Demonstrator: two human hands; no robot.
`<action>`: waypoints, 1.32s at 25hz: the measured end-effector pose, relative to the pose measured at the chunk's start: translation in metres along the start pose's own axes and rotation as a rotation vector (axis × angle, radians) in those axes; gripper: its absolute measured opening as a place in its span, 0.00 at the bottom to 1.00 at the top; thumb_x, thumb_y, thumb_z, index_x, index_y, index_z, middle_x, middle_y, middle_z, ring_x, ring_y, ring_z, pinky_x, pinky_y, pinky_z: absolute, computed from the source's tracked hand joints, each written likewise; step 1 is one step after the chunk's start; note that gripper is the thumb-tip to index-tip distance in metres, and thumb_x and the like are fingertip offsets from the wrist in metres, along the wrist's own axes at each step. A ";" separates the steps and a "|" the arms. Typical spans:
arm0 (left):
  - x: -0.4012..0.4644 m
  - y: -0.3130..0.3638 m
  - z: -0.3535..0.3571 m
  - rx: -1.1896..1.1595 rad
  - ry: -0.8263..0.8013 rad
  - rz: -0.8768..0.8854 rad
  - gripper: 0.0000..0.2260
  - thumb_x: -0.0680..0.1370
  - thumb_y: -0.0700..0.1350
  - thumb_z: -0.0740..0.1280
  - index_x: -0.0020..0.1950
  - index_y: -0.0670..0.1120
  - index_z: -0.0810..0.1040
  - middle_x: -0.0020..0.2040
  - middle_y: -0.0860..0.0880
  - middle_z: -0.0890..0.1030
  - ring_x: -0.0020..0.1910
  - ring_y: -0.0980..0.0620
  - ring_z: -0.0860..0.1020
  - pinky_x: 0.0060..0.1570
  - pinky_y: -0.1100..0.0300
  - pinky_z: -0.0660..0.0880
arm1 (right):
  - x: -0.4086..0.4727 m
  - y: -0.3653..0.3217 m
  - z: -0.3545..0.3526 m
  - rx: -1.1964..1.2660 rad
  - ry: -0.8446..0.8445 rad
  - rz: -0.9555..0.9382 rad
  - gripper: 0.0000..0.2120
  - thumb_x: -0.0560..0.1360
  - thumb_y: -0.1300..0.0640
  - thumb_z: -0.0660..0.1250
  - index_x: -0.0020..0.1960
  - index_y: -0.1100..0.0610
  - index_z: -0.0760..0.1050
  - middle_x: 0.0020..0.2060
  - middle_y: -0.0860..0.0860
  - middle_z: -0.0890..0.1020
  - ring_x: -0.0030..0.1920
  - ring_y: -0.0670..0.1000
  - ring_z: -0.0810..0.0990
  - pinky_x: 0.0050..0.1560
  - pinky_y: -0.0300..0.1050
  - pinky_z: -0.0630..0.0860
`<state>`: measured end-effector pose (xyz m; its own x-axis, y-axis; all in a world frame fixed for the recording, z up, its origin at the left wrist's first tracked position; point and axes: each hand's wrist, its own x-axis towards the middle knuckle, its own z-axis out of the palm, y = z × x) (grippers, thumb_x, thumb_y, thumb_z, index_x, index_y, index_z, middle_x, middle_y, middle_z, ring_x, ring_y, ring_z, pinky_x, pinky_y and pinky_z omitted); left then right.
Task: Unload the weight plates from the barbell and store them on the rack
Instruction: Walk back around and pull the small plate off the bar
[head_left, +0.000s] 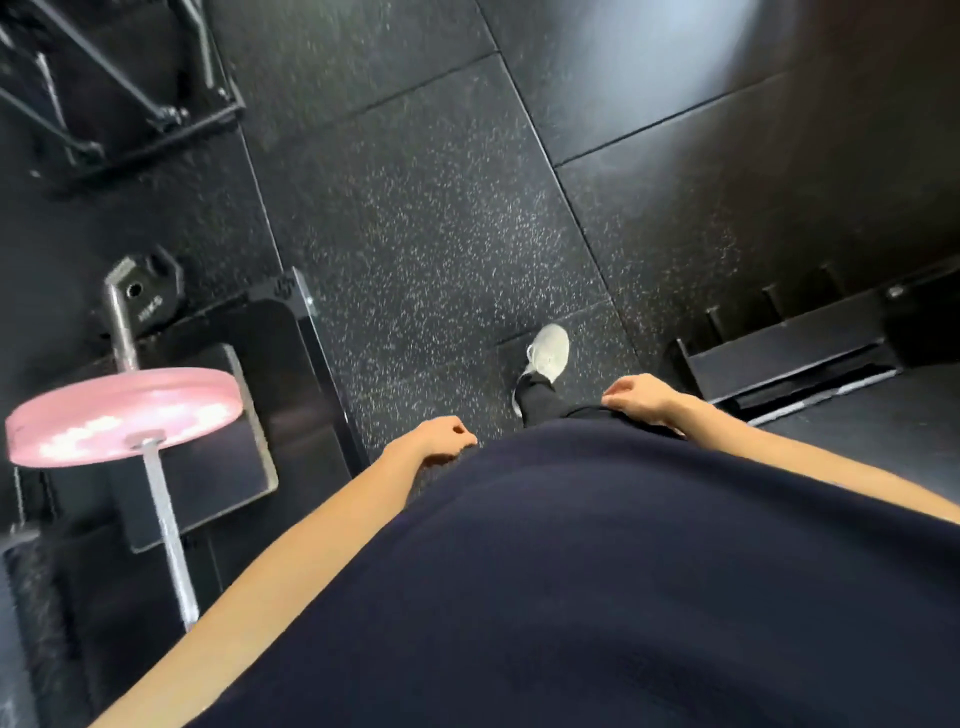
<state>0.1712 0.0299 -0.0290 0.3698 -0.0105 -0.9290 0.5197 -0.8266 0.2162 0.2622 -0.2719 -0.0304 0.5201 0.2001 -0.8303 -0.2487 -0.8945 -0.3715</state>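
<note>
Plate (124, 415): glossy pink. Barbell (163, 519): bare brushed metal. Floor (441, 234): matt speckled rubber. Shirt (623, 571): dark cloth.

**What the view is hiding**

The dark shirt (597, 571) is covering the person's trunk and most of both legs. The barbell (169, 540) is running behind the left forearm, its far length unseen. The frame (119, 88) at upper left is blurring and getting cut off by the edge. The small black plate's (150, 291) lettering is staying unreadable.

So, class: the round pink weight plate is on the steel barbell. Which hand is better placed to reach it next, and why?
Probably the left hand: the round pink weight plate on the steel barbell lies on that side. The right hand, equally empty, hangs across the body.
</note>
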 end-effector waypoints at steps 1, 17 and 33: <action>0.016 0.014 -0.032 0.031 -0.018 -0.004 0.15 0.79 0.53 0.62 0.62 0.46 0.75 0.62 0.46 0.77 0.53 0.48 0.75 0.55 0.54 0.72 | 0.018 -0.012 -0.030 -0.017 -0.016 0.003 0.14 0.77 0.54 0.64 0.60 0.60 0.78 0.61 0.55 0.79 0.60 0.54 0.76 0.58 0.41 0.69; 0.221 0.298 -0.506 0.362 0.044 0.212 0.16 0.77 0.54 0.62 0.60 0.49 0.78 0.64 0.50 0.77 0.62 0.48 0.74 0.63 0.55 0.69 | 0.235 -0.169 -0.382 0.468 0.188 0.189 0.14 0.78 0.57 0.65 0.60 0.62 0.78 0.53 0.57 0.81 0.47 0.50 0.75 0.37 0.37 0.70; 0.377 0.694 -0.734 0.971 -0.156 0.393 0.15 0.79 0.51 0.62 0.59 0.44 0.77 0.60 0.45 0.79 0.57 0.47 0.77 0.47 0.60 0.69 | 0.380 -0.115 -0.693 0.902 0.367 0.434 0.11 0.74 0.54 0.68 0.54 0.57 0.80 0.53 0.54 0.80 0.50 0.53 0.78 0.51 0.46 0.74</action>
<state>1.2363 -0.1344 -0.0086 0.2399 -0.3901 -0.8890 -0.4787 -0.8442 0.2412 1.0546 -0.3703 -0.0153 0.4182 -0.3320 -0.8455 -0.9070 -0.2037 -0.3686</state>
